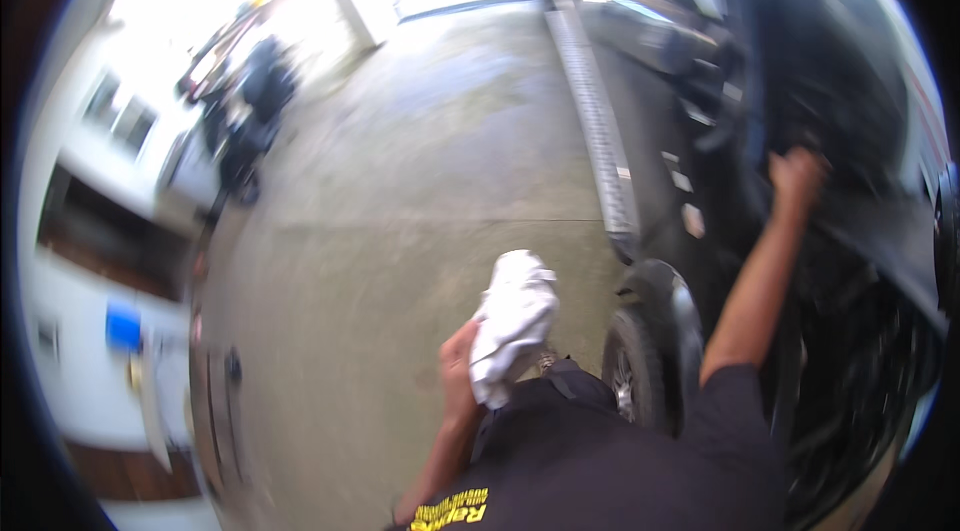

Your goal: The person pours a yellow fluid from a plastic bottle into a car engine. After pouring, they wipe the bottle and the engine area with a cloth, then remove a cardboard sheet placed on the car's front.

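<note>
My left hand (460,371) is closed around a bunched white cloth (513,326), held in front of my body. Part of the fingers is hidden behind the cloth. My right arm stretches out to the right, and my right hand (797,174) is curled against a large dark vehicle panel (830,61). Motion blur hides what exactly its fingers close on. Below that arm, a dark vehicle wheel (632,366) and fender (678,306) stand close to my right side.
A long pale metal strip (592,111) runs away along the floor beside the vehicle. Concrete floor (400,181) stretches ahead. Blurred dark equipment (245,111) stands far left. A white wall (85,301) with a blue item (123,326) lines the left.
</note>
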The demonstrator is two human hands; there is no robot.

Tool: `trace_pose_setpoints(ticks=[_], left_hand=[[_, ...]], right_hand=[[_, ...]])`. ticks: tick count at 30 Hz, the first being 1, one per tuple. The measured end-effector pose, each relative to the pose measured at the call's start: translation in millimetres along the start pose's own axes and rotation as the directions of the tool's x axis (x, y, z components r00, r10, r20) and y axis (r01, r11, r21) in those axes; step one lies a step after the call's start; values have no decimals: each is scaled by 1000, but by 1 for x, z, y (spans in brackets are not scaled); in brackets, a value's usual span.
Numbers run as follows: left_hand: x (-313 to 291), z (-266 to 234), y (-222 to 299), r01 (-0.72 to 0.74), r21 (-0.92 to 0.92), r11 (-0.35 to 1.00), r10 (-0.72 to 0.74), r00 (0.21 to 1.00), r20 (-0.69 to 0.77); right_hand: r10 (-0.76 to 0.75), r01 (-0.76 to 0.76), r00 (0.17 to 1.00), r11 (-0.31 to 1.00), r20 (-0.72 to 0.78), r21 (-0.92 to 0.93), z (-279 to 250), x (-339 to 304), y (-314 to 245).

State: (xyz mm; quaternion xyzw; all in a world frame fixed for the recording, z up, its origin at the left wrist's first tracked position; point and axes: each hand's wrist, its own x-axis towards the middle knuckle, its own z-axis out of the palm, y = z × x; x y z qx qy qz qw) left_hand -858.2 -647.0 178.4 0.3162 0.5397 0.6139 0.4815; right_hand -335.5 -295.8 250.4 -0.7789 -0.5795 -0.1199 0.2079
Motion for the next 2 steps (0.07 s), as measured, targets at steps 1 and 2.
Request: trace_pose_setpoints(ticks=[1,2], left_hand=[[4,4,-8,7,-44,999,-9,999,-31],[-5,-14,-8,-26,-62,998,15,984,-176]], right_hand=[[-237,195,949,960,209,201,12,34,2],[-430,252,811,869,398,425,34,67,2]])
